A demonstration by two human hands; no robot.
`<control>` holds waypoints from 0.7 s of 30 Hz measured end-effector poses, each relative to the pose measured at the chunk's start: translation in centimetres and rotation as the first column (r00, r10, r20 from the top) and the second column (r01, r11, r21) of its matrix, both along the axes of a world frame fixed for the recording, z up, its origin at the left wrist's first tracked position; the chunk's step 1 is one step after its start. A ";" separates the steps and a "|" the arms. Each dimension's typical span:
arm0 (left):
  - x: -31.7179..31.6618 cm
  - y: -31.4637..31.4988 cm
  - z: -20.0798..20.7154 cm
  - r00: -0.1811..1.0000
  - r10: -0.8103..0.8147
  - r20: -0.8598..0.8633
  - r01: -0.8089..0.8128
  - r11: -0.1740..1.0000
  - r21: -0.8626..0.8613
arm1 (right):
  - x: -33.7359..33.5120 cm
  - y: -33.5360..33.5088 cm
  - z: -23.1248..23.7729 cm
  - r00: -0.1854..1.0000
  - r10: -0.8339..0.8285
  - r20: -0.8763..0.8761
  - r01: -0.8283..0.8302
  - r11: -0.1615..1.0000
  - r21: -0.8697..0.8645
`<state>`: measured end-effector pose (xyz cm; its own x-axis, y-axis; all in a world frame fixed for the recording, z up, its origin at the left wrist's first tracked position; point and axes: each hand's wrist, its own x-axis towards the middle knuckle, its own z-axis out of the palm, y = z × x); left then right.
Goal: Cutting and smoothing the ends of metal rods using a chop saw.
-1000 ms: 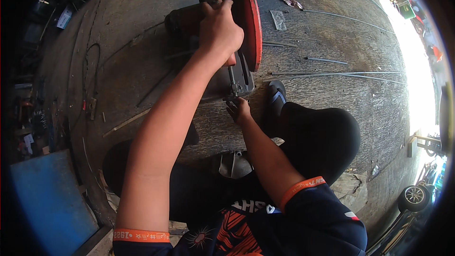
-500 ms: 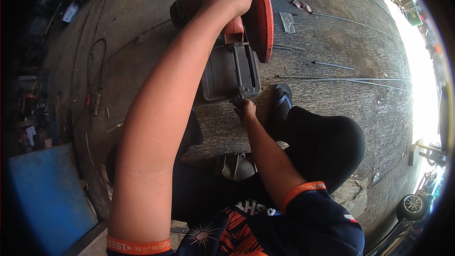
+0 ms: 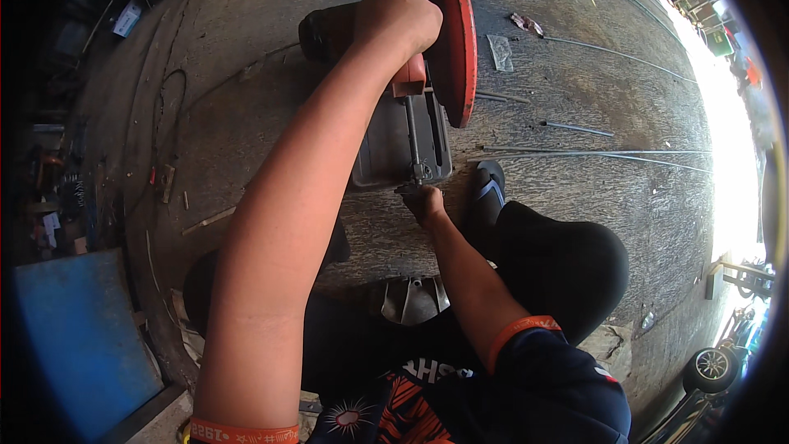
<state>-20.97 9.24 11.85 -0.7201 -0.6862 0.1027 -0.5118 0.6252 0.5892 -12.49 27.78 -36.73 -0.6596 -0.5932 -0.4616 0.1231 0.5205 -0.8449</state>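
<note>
A cut-off saw with a red disc guard (image 3: pixel 450 41) stands on the floor in front of me. My left hand (image 3: pixel 400 15) reaches over it, closed round the handle at its top, beside the guard. Under the arm lies the saw's grey base (image 3: pixel 380 144), with a vise screw (image 3: pixel 413 131) running toward me. At the base's near edge my right hand (image 3: pixel 426 203) is closed on the crank at the end of that screw. My fingers partly cover the crank. My left hand and forearm hide much of the saw's motor and handle.
Several thin metal rods (image 3: pixel 592 151) lie on the worn floor to the right, with a short tube (image 3: pixel 579 129) and a clear plastic scrap (image 3: pixel 499 53). My sandalled foot (image 3: pixel 488 187) is right of the base. A blue panel (image 3: pixel 82 321) stands at lower left, a wheel (image 3: pixel 712 368) at lower right.
The whole view has shifted a little, so the saw and floor sit slightly lower in the picture. Both hands keep their places on the saw.
</note>
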 end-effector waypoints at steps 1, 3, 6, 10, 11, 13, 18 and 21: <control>0.1 0.1 0.1 1.000 -0.012 -0.021 0.012 1.000 0.004 | 0.2 -0.1 -1.5 0.993 -0.079 0.091 0.092 0.986 -0.139; 0.6 0.6 0.1 0.995 0.048 -0.083 -0.042 0.997 0.067 | 0.3 0.2 -2.3 0.991 -0.083 0.101 0.098 0.982 -0.162; 2.4 2.0 -0.5 0.970 0.155 -0.189 -0.116 0.973 0.201 | 0.0 1.0 0.6 0.981 -0.057 0.184 0.089 0.981 -0.171; 2.9 2.1 -1.4 0.948 0.199 -0.248 -0.052 0.866 0.497 | -0.2 1.4 5.0 0.787 -0.081 0.611 0.220 0.963 -0.156; 2.9 2.1 -1.7 0.939 0.205 -0.275 -0.032 0.851 0.523 | -0.1 0.8 5.1 0.795 -0.064 0.603 0.196 0.968 -0.155; 2.7 1.8 -1.9 0.945 0.190 -0.266 -0.038 0.873 0.486 | 0.1 -0.3 4.7 0.896 -0.048 0.442 0.138 0.975 -0.176; 2.5 1.5 -2.3 0.956 0.134 -0.262 -0.011 0.906 0.423 | -0.2 0.2 4.7 0.960 0.208 -0.185 -0.186 0.973 0.134; 2.6 1.7 -2.2 0.943 0.157 -0.295 -0.025 0.913 0.407 | -0.2 0.7 6.4 0.898 0.349 -0.268 -0.271 0.918 0.289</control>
